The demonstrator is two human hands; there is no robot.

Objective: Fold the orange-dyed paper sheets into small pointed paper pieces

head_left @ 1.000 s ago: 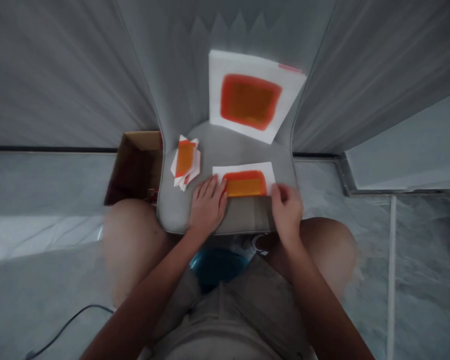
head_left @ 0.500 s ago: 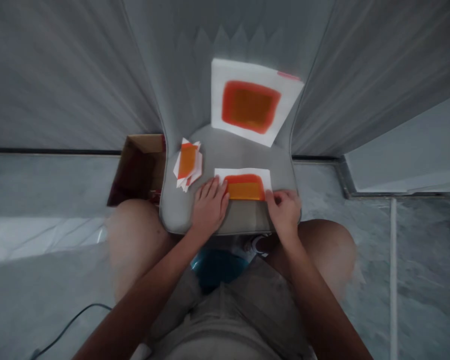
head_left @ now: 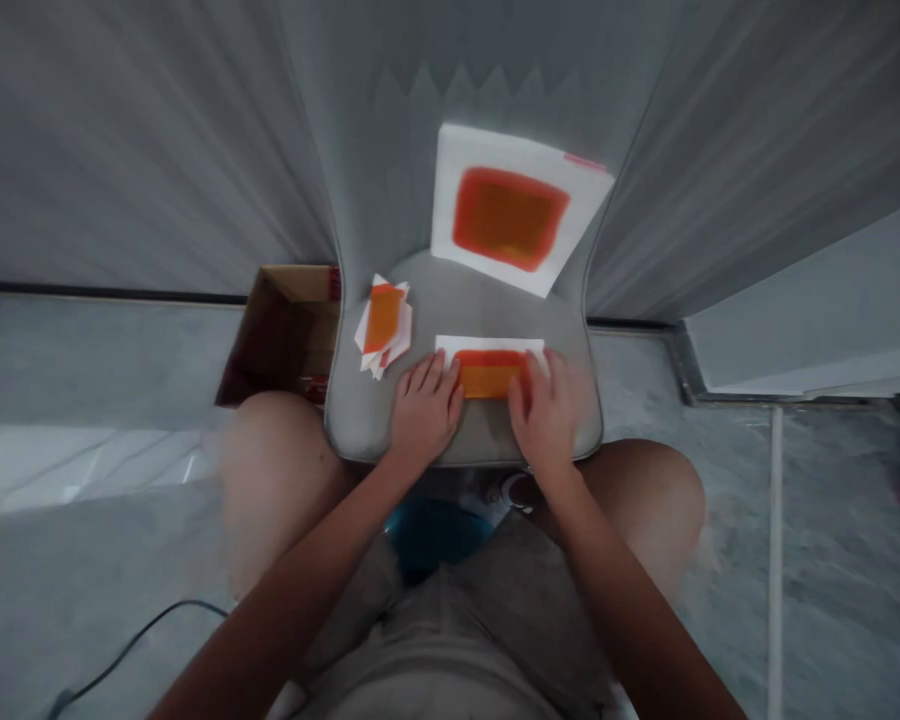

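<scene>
A folded sheet of paper (head_left: 490,378), white with an orange and red patch, lies on the grey chair seat (head_left: 480,430). My left hand (head_left: 426,408) rests flat on its left end, fingers stretched out. Over the right end lies my right hand (head_left: 546,405), fingers extended and partly blurred by motion. To the left sits a small pile of folded paper pieces (head_left: 384,325), orange and white. Against the chair back leans a stack of white paper (head_left: 506,215) with an orange square framed in red.
An open cardboard box (head_left: 285,330) stands on the floor left of the chair. Under the seat is a blue object (head_left: 435,535), partly hidden. A dark cable (head_left: 150,635) runs over the floor at lower left. Grey curtains (head_left: 120,140) hang behind the chair.
My right hand has moved left and forward from the sheet's right corner onto its right part, and its fingers have straightened. My left hand stays on the left end.
</scene>
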